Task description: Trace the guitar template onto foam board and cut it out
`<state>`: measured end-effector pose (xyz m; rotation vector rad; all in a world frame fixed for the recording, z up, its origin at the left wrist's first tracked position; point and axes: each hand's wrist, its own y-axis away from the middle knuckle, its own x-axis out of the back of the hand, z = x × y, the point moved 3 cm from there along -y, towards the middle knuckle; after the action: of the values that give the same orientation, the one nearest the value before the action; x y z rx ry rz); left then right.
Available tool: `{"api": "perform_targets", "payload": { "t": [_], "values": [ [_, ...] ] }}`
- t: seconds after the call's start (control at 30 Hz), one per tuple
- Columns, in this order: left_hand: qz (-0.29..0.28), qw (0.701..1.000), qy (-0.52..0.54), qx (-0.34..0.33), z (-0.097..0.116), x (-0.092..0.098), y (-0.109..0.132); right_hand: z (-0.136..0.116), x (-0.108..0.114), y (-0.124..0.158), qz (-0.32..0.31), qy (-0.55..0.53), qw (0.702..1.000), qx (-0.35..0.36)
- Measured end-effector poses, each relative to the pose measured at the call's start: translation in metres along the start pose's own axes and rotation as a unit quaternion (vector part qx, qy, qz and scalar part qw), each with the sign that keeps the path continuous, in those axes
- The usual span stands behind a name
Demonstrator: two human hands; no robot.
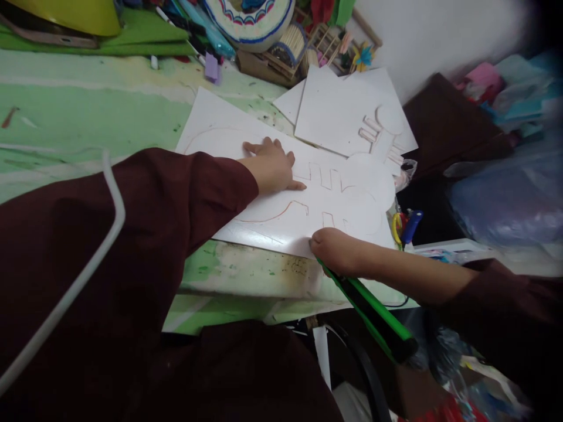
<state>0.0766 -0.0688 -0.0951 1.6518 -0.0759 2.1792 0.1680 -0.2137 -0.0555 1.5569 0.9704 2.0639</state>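
Observation:
A large white board lies on the table with a guitar-like outline drawn on it in brown pencil. My left hand presses flat on the board, fingers spread, holding nothing. At the board's near edge, my right hand is closed round a green and black utility knife. Its handle slants down to the right past the table edge; the tip is hidden by my fingers. A cut-out white shape with small side tabs and a round end overlaps the board's right part.
More white sheets lie behind the board. Yellow and blue handled scissors are at the right. Craft items, including a decorated round piece, crowd the back. A white cable crosses my left sleeve. Plastic bags fill the right side.

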Motion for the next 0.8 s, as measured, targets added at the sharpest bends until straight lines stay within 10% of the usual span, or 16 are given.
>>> {"api": "perform_targets", "payload": {
  "t": [0.23,0.57,0.8],
  "values": [
    [0.002,0.999,-0.033,0.019,-0.004,0.010,0.007,0.022,-0.019,0.053,0.024,-0.278,0.960,-0.011],
    [0.059,0.995,-0.083,-0.001,-0.005,0.010,0.009,0.136,-0.041,0.055,0.267,-0.638,0.715,-0.104],
    [0.057,0.993,-0.103,-0.014,-0.007,0.004,-0.001,0.188,-0.101,0.036,0.375,-0.585,0.699,-0.170]
  ]
}}
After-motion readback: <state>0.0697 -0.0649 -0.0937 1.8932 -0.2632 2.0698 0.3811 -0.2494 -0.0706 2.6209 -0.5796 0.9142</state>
